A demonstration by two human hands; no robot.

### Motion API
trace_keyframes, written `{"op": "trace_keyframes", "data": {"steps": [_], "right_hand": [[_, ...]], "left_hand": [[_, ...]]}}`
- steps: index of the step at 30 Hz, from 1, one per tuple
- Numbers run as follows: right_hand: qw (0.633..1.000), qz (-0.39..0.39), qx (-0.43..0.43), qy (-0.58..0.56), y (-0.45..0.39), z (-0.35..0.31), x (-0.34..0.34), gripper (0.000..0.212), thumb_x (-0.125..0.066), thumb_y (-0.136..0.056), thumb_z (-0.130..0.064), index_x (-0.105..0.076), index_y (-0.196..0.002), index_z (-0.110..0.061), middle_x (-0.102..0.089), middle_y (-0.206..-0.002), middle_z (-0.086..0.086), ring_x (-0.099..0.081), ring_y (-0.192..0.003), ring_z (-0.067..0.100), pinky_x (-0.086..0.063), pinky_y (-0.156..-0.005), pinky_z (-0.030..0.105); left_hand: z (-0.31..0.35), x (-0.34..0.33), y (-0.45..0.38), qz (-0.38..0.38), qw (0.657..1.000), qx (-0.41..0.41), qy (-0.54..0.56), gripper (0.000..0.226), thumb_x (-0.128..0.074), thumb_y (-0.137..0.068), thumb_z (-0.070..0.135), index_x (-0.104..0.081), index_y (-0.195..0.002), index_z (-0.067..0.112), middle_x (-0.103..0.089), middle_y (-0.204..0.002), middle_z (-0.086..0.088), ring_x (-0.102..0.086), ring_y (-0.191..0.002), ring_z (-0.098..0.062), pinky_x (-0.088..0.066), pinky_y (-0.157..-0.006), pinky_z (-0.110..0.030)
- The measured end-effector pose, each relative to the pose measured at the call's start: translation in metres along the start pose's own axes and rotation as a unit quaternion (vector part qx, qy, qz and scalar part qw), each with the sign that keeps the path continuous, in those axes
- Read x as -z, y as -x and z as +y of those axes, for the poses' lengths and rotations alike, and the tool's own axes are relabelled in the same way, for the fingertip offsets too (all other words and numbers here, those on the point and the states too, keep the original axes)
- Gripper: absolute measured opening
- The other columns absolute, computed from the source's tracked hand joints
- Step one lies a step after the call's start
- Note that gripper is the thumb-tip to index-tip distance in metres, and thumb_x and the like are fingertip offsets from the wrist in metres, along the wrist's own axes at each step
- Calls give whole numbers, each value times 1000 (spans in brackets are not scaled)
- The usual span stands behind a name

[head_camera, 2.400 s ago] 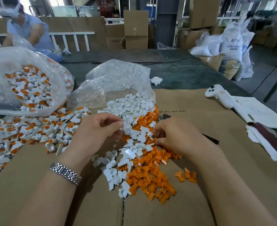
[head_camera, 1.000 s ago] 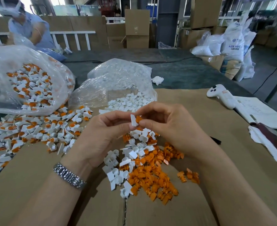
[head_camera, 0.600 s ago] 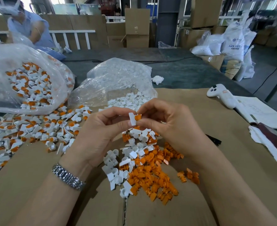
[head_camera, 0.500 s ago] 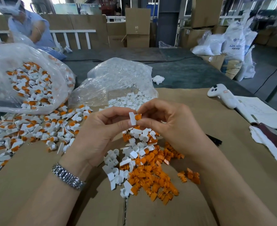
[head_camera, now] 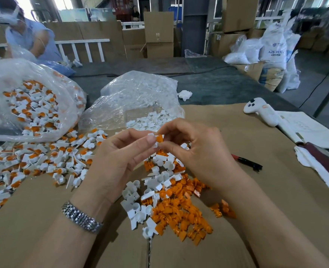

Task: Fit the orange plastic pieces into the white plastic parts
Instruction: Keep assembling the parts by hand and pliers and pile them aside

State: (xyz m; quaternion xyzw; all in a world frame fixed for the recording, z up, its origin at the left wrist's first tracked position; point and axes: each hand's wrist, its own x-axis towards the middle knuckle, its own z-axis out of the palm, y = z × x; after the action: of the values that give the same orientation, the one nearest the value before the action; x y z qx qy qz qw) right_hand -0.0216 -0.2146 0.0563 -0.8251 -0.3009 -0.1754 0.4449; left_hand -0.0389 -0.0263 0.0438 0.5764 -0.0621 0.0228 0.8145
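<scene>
Pinching a white part (head_camera: 152,139) between thumb and forefinger of my left hand (head_camera: 119,161), I am pressing an orange piece (head_camera: 159,138) against it with the fingertips of my right hand (head_camera: 196,153), both held above the middle of the cardboard sheet (head_camera: 256,190). Both bits are looking feather-light, stiff and smooth, so I am judging they could slip or flick away; gripping by the flat edges seems safest. Below, loose orange pieces (head_camera: 181,213) and white parts (head_camera: 140,202) are lying heaped together, with finished ones (head_camera: 34,163) spreading toward the sheet's left edge.
</scene>
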Motion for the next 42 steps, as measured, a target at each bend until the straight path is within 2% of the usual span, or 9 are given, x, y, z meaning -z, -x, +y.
{"op": "trace_keyframes", "data": {"steps": [6,9,12,15,22,27,33,38,42], "right_hand": [[999,-31,4,38,-1,-1,-2,22,-76,-89,-21,-69,-111,-20,-69,-92,-11,-66,-86,4,-56,-81,23],[987,-37,-91,125,-4,10,10,35,-71,-90,-40,-61,-121,-28,-64,-105,-14,-62,-93,1,-57,-85,26],[915,-82,-275,285,-1,32,31,49,-67,-89,-55,-57,-124,-22,-58,-119,-1,-57,-105,17,-50,-89,38],[862,-152,-356,327,2,45,38,43,-70,-85,-55,-61,-99,-16,-61,-94,3,-58,-87,20,-45,-70,36],[876,-145,-328,322,1,37,34,26,-55,-96,-42,-54,-79,-23,-55,-76,0,-52,-65,14,-32,-51,30],[934,-77,-292,191,-5,13,48,15,-53,-99,-36,-59,-93,-22,-63,-79,1,-61,-66,9,-44,-53,27],[941,-219,-251,61,-9,-23,39,25,-53,-101,-31,-66,-98,-10,-71,-92,16,-67,-79,31,-55,-72,46],[935,-258,-237,55,-10,-29,27,35,-47,-104,-37,-66,-103,-8,-71,-100,17,-55,-71,16,-43,-63,28],[937,-264,-217,67,-11,-31,22,37,-45,-105,-38,-63,-100,-6,-68,-87,13,-50,-62,10,-37,-48,16]], "left_hand": [[-3,1,-3,28,999,9,-17,18,-86,-63,16,-80,-77,9,-78,-97,-14,-77,-95,-25,-61,-82,-27],[-3,4,-4,62,998,24,-12,33,-89,-59,21,-80,-86,5,-78,-102,-16,-76,-99,-27,-61,-80,-25],[-3,7,-5,82,996,28,0,27,-91,-55,25,-82,-77,14,-78,-91,-7,-74,-84,-16,-59,-67,-21],[-3,9,-5,72,997,36,-1,26,-90,-58,27,-83,-81,15,-77,-89,-7,-74,-75,-16,-58,-60,-20],[-2,7,-3,68,997,41,1,17,-87,-66,26,-83,-81,18,-77,-87,-6,-74,-75,-17,-56,-56,-19],[-2,3,-4,69,997,44,5,4,-81,-77,21,-81,-80,19,-75,-87,-7,-73,-76,-17,-55,-58,-20],[-5,4,-5,65,997,25,31,9,-77,-84,16,-77,-92,11,-75,-90,-9,-73,-79,-18,-57,-62,-21],[-6,4,-6,68,997,-1,46,4,-79,-80,18,-79,-83,16,-75,-88,-8,-74,-79,-17,-56,-62,-19],[-6,4,-6,72,996,-3,51,10,-79,-79,16,-76,-87,11,-76,-89,-11,-74,-76,-18,-56,-60,-20]]}}
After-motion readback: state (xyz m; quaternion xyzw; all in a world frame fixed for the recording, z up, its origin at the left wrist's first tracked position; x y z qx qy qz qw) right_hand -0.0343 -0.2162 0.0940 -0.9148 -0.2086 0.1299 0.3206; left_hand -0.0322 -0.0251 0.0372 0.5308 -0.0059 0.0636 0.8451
